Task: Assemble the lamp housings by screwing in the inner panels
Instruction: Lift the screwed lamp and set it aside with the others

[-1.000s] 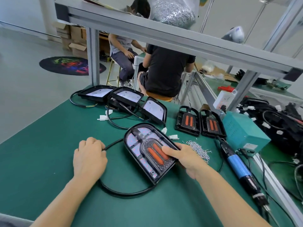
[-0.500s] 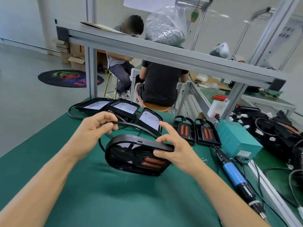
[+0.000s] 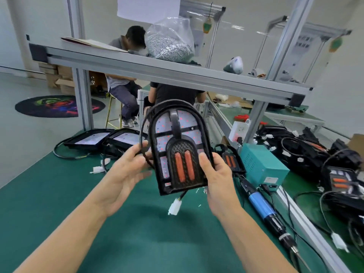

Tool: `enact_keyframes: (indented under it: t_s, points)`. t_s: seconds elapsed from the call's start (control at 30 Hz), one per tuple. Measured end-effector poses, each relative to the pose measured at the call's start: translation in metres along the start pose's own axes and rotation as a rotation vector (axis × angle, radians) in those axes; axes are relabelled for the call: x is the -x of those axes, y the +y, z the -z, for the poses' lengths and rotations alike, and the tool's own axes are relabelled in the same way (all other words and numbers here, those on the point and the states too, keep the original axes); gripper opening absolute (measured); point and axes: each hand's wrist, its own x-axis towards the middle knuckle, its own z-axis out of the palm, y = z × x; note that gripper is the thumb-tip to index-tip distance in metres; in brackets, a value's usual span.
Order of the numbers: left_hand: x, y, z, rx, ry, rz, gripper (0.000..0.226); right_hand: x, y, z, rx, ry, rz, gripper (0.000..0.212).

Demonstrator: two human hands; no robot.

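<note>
Up in the air above the green mat (image 3: 59,203), the lamp housing (image 3: 180,148) stands nearly upright, facing the camera: a black plastic shell with a flat bottom edge and a rounded, arch-shaped top. Inside it sits a pale inner panel (image 3: 163,140) dotted with small red points and split by black ribs. Low in the middle there is a smaller arch of black mesh texture carrying two orange strips (image 3: 185,166), long with rounded ends, side by side.

The right hand (image 3: 218,178) grasps the housing by its right edge, thumb pressed on the front rim. The left hand (image 3: 126,172) is at the left edge with fingers mostly spread; its thumb and fingertips pinch the thin black cable (image 3: 143,125), which loops up and over the top of the housing. A white plastic connector (image 3: 174,207) dangles below the bottom edge on short wires.

On the mat, two flat black housings with pale, glossy panels (image 3: 106,139) lie at the back left. One more housing with orange strips (image 3: 229,160) peeks out just behind the right hand. An electric screwdriver (image 3: 262,205), blue barrel and black tip, lies to the right, beside a teal metal box (image 3: 262,166). A heap of black cabled housings (image 3: 315,150) fills the far right. A clear bag of silvery screws (image 3: 169,44) rests on the aluminium shelf (image 3: 177,75).
</note>
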Motion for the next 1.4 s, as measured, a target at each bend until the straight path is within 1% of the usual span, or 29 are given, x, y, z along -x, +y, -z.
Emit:
enact_keyframes:
  t_s: [0.1,0.23,0.3,0.37,0.43,0.5,0.6,0.7,0.73,0.77,0.8,0.93,1.03,1.1,1.17,1.3,1.4]
  points:
    - [-0.005,-0.019,-0.041,-0.016,-0.081,-0.026,0.054,0.001,-0.007,0.009,-0.047,0.088,-0.051,0.038]
    - [-0.021,-0.029,-0.089,-0.069,0.032,-0.101,0.036,0.007,-0.011,0.03,-0.01,0.207,-0.052,0.036]
    - [-0.03,-0.031,-0.108,-0.096,0.074,-0.078,0.029,0.012,-0.016,0.042,0.017,0.245,-0.076,0.043]
    - [-0.039,-0.033,-0.122,-0.131,0.103,-0.04,0.026,0.017,-0.022,0.055,0.032,0.247,-0.115,0.048]
    - [-0.047,-0.038,-0.135,-0.157,0.093,0.034,0.024,0.023,-0.028,0.069,0.054,0.238,-0.14,0.044]
    - [-0.054,-0.044,-0.149,-0.137,0.059,0.125,0.021,0.029,-0.033,0.086,0.081,0.26,-0.134,0.042]
    - [-0.062,-0.054,-0.173,-0.145,0.004,0.216,0.019,0.036,-0.045,0.111,0.124,0.29,-0.115,0.043]
    - [-0.069,-0.062,-0.2,-0.125,-0.095,0.299,0.018,0.039,-0.062,0.142,0.136,0.35,-0.111,0.038]
    - [-0.071,-0.065,-0.21,-0.109,-0.134,0.333,0.018,0.041,-0.07,0.153,0.15,0.381,-0.115,0.043]
    - [-0.074,-0.067,-0.22,-0.092,-0.164,0.361,0.018,0.042,-0.076,0.164,0.17,0.408,-0.123,0.055]
    - [-0.077,-0.069,-0.231,-0.082,-0.185,0.378,0.018,0.043,-0.082,0.173,0.19,0.432,-0.134,0.062]
    - [-0.093,-0.079,-0.274,-0.08,-0.266,0.422,0.015,0.044,-0.095,0.205,0.179,0.513,-0.128,0.065]
    - [-0.108,-0.088,-0.305,-0.036,-0.309,0.502,0.015,0.041,-0.099,0.224,0.149,0.57,-0.154,0.078]
    - [-0.119,-0.096,-0.322,-0.013,-0.314,0.548,0.014,0.037,-0.098,0.238,0.144,0.601,-0.158,0.083]
    - [-0.127,-0.105,-0.337,0.011,-0.303,0.588,0.016,0.029,-0.095,0.253,0.162,0.638,-0.173,0.083]
    - [-0.139,-0.12,-0.363,0.056,-0.23,0.655,0.014,0.003,-0.086,0.288,0.206,0.737,-0.19,0.072]
    - [-0.146,-0.13,-0.375,0.161,-0.187,0.691,0.022,-0.015,-0.083,0.308,0.255,0.77,-0.2,0.066]
